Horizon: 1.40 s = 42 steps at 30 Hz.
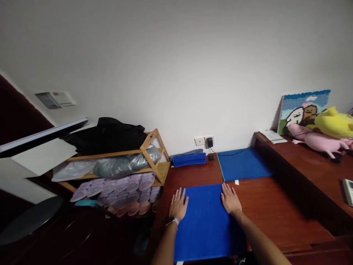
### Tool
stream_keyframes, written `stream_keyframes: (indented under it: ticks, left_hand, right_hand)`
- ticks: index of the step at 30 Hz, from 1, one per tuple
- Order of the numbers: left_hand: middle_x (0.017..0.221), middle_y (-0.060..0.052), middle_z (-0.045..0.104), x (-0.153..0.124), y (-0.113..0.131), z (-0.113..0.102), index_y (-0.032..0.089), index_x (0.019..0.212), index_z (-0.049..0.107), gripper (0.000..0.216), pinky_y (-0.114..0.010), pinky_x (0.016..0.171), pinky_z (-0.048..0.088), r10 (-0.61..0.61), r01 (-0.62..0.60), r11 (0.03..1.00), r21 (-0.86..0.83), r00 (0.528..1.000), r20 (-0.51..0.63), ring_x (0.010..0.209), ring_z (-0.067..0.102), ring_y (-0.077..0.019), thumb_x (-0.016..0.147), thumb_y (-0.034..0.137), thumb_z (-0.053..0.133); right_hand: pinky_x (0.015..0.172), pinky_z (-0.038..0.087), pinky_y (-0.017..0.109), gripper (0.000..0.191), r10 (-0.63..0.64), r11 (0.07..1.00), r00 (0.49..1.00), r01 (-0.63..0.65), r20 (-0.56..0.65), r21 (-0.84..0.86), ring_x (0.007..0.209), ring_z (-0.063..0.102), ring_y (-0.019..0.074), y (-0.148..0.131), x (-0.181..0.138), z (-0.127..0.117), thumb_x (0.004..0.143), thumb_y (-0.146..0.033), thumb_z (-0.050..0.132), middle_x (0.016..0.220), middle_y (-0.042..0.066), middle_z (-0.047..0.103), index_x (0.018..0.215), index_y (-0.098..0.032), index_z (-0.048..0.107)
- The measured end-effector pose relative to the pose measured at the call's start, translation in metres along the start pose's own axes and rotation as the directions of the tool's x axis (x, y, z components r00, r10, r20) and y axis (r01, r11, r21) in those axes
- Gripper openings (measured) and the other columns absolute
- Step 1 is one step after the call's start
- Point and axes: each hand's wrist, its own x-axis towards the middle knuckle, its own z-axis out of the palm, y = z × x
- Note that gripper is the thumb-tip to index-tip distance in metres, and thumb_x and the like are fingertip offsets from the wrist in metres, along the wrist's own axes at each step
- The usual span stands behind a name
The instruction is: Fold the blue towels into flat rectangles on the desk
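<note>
A blue cloth (205, 224) lies spread flat on the reddish-brown wooden desk (264, 209), with a white tag at its near edge. My left hand (178, 204) rests flat at the cloth's far left corner, fingers stretched out; a watch is on that wrist. On the far right corner lies my right hand (230, 199), palm down with fingers extended. Neither hand grips anything. Behind them, a second blue cloth (244, 163) with a green edge is laid out near the wall. Left of it sits a folded blue cloth (189, 159) beside a greyish one.
A wooden rack (156, 158) at the left holds a black bag (110, 136), plastic-wrapped items and rows of slippers (118, 189). A black plug (210, 142) with a cable sits in the wall socket. Plush toys (317, 140) and a fuzzy picture (302, 110) occupy the raised surface at right.
</note>
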Motion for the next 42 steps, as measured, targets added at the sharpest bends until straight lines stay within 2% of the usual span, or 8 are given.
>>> stream_keyframes:
  ticks: [7, 19, 42]
  left_hand:
    - [0.171, -0.007, 0.031, 0.0000, 0.0004, -0.0010, 0.025, 0.163, 0.034, 0.062, -0.048, 0.127, 0.026, -0.003, 0.003, 1.000, 0.005, 1.000, 0.004, 0.158, 0.027, -0.0253, 0.108, 0.052, 0.026]
    - [0.171, -0.005, 0.033, 0.0000, 0.0020, -0.0014, 0.028, 0.163, 0.033, 0.061, -0.050, 0.127, 0.027, -0.016, 0.016, 1.000, -0.003, 1.000, 0.001, 0.158, 0.027, -0.0259, 0.107, 0.051, 0.028]
    - [0.171, -0.007, 0.031, -0.0011, 0.0042, -0.0067, 0.024, 0.162, 0.035, 0.060, -0.047, 0.127, 0.026, -0.015, 0.015, 1.000, 0.016, 1.000, 0.008, 0.158, 0.028, -0.0248, 0.108, 0.050, 0.029]
  right_hand:
    - [0.130, 0.012, 0.044, 0.064, 0.003, 1.000, 1.000, -0.003, 0.013, -0.016, 0.159, 0.018, 0.0212, -0.0011, -0.0010, -0.0017, 0.104, -0.036, 0.020, 0.171, 0.004, 0.023, 0.163, -0.013, 0.026]
    - [0.130, 0.012, 0.043, 0.063, 0.005, 1.000, 1.000, -0.005, 0.006, -0.016, 0.159, 0.019, 0.0211, -0.0018, -0.0007, -0.0019, 0.104, -0.036, 0.021, 0.170, 0.003, 0.025, 0.163, -0.016, 0.028]
    - [0.130, 0.012, 0.043, 0.064, 0.010, 0.999, 1.000, -0.010, 0.018, -0.039, 0.159, 0.019, 0.0210, -0.0030, -0.0009, -0.0037, 0.103, -0.035, 0.020, 0.171, 0.003, 0.024, 0.163, -0.013, 0.027]
